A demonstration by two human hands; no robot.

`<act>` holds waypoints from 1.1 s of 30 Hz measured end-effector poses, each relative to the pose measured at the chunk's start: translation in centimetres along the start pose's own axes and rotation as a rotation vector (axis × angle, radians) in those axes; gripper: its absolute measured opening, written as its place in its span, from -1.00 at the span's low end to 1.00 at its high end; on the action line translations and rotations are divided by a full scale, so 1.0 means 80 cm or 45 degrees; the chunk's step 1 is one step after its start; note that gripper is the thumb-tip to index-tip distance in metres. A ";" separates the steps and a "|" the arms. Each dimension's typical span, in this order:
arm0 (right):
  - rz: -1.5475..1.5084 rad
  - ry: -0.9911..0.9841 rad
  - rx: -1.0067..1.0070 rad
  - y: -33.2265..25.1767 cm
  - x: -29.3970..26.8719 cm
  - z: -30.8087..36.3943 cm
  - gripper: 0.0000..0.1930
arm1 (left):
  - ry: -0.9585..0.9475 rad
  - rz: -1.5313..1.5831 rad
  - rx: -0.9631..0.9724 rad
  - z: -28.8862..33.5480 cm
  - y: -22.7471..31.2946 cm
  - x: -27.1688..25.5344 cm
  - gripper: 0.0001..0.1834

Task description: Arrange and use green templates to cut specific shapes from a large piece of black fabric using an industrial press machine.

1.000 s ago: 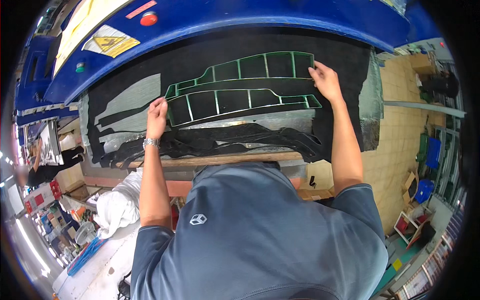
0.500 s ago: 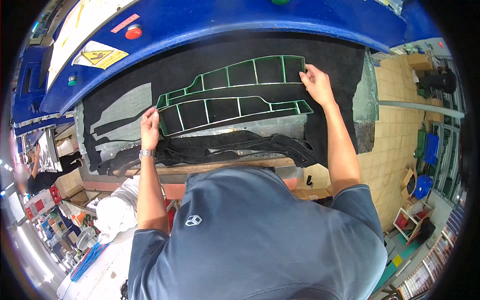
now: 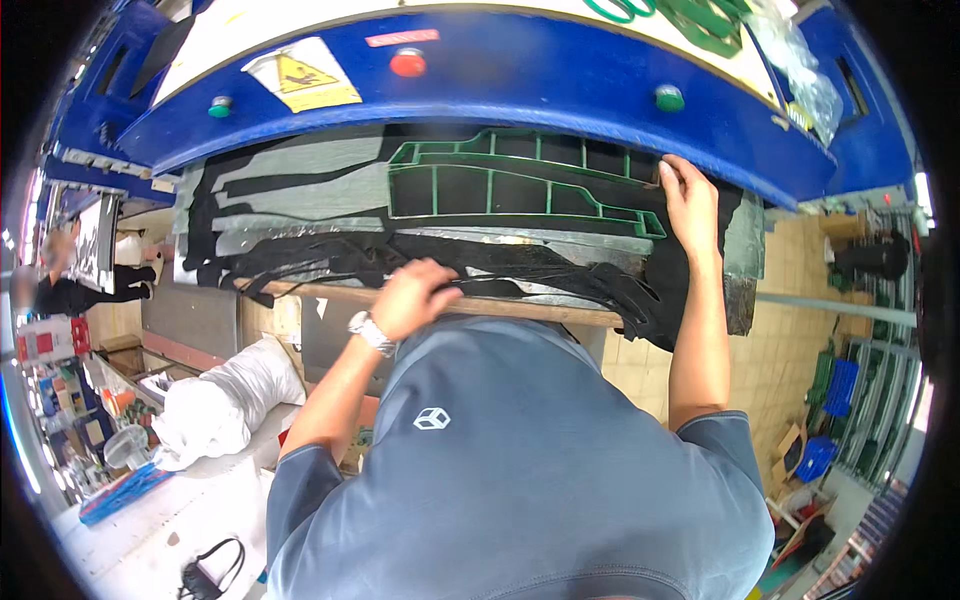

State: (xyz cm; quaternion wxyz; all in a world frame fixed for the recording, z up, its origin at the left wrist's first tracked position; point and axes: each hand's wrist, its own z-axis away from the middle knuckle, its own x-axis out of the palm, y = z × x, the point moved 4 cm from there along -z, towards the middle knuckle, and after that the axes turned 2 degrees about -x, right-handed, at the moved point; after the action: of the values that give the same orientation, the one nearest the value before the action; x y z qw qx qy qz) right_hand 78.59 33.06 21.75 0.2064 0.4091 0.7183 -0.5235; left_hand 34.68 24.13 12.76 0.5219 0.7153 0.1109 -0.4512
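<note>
the left hand [image 3: 410, 300], fingers loosely spread, has left the green frame [image 3: 491, 190] for the black scraps [image 3: 325, 252], leaving only the right hand [image 3: 692, 210] there, grip unclear.

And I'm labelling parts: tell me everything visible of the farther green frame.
The farther green frame is long and thin-walled, apparently painted metal, with crossbars making open cells. Narrow at left, it widens through a curve towards the right. It lies left to right on black cloth, beyond a similar frame; the right hand appears to touch its right end.
</note>
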 end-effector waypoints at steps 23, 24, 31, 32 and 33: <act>0.236 -0.556 -0.145 -0.076 0.081 0.139 -0.60 | 0.226 -0.403 0.072 -0.071 -0.012 0.018 -0.48; 0.271 -0.618 -0.034 -0.069 0.085 0.150 -0.57 | 0.216 -0.398 0.108 -0.070 -0.007 0.015 -0.46; 0.397 -0.641 0.148 -0.078 0.083 0.163 -0.68 | 0.233 -0.406 0.079 -0.052 0.007 0.012 -0.43; 0.450 -0.637 0.175 -0.086 0.083 0.162 -0.68 | 0.225 -0.400 0.068 -0.052 0.006 0.012 -0.45; 0.504 -0.633 0.200 -0.094 0.083 0.160 -0.68 | 0.204 -0.412 0.054 -0.053 0.008 0.010 -0.45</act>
State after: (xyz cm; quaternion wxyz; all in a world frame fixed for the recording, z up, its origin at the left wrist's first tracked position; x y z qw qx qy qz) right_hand 67.00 22.84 16.67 0.4410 0.4152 0.5100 -0.6108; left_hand 37.77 27.17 12.79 0.4166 0.7328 0.2563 -0.4731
